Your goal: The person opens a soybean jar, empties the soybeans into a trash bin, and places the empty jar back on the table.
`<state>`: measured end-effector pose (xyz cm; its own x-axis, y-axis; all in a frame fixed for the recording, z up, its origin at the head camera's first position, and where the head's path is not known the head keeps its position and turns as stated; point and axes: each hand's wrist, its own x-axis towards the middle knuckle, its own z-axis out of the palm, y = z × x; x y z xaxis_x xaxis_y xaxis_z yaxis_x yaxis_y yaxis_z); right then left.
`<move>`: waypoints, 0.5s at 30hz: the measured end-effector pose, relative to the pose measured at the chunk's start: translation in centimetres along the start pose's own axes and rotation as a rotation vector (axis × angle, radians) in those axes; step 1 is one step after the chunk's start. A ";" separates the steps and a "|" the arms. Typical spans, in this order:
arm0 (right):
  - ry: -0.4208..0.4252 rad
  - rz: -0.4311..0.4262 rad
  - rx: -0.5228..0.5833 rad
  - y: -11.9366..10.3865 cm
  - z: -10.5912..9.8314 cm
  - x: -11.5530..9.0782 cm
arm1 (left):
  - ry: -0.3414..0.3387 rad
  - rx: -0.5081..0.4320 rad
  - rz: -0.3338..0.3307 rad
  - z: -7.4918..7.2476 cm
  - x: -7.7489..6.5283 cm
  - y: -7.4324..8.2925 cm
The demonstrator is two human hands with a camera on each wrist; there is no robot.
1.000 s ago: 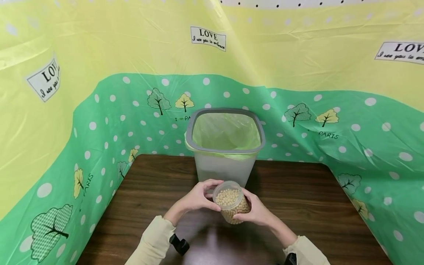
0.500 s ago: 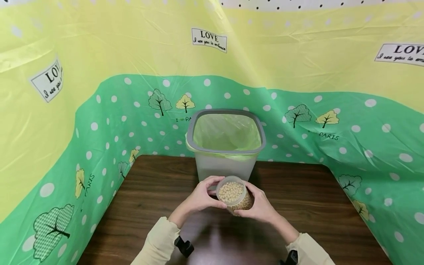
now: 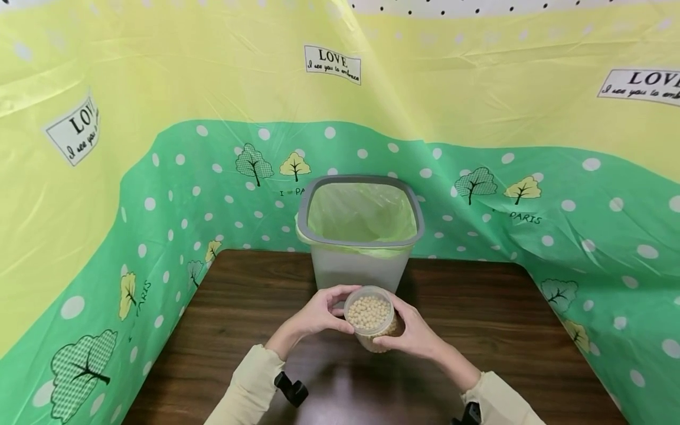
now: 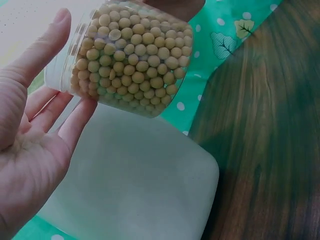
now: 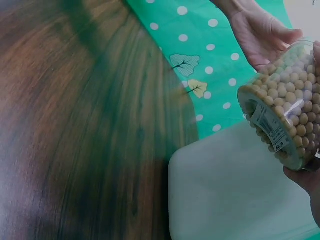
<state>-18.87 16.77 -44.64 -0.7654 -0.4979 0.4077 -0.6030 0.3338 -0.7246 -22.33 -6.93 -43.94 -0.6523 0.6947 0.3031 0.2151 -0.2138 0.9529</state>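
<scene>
A clear plastic jar of round beige beans, like soybeans [image 3: 368, 313], is held tilted above the table, in front of the bin. My right hand [image 3: 417, 333] grips its body from the right. At the jar's upper end, my left hand [image 3: 319, 313] has its thumb and fingers spread around the whitish rim. In the left wrist view the left fingers [image 4: 77, 117] touch the jar [image 4: 132, 60] from below near that rim. A printed label [image 5: 270, 127] shows on the jar's base in the right wrist view. Whether a clear lid covers the top, I cannot tell.
A light grey bin [image 3: 358, 271] with a grey rim and a green liner bag [image 3: 366, 212] stands just behind the jar. Dark wood tabletop [image 3: 255, 283] lies around it. A green and yellow patterned curtain [image 3: 212, 177] encloses the back and sides.
The jar rises a little with both hands, then sinks slightly and shifts left. Both hands keep their hold throughout. The bin has not moved.
</scene>
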 end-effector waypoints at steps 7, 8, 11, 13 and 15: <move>0.042 -0.046 -0.050 -0.2 -0.1 0.3 | 0.039 0.003 0.011 0.4 -0.3 0.1; 0.061 -0.057 -0.075 -0.2 -0.2 0.3 | 0.057 0.019 0.016 0.6 -0.2 0.2; 0.118 -0.086 -0.140 0.0 -0.3 0.5 | 0.129 0.096 0.026 1.2 -0.2 0.4; 0.148 -0.092 -0.154 0.1 -0.4 0.6 | 0.171 0.163 0.024 1.6 -0.1 0.7; 0.164 -0.090 -0.138 0.1 -0.5 0.7 | 0.183 0.195 0.007 1.7 0.0 1.0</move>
<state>-19.59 16.85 -44.19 -0.7263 -0.3981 0.5603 -0.6872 0.4055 -0.6027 -20.82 -5.99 -43.01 -0.7669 0.5542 0.3237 0.3447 -0.0698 0.9361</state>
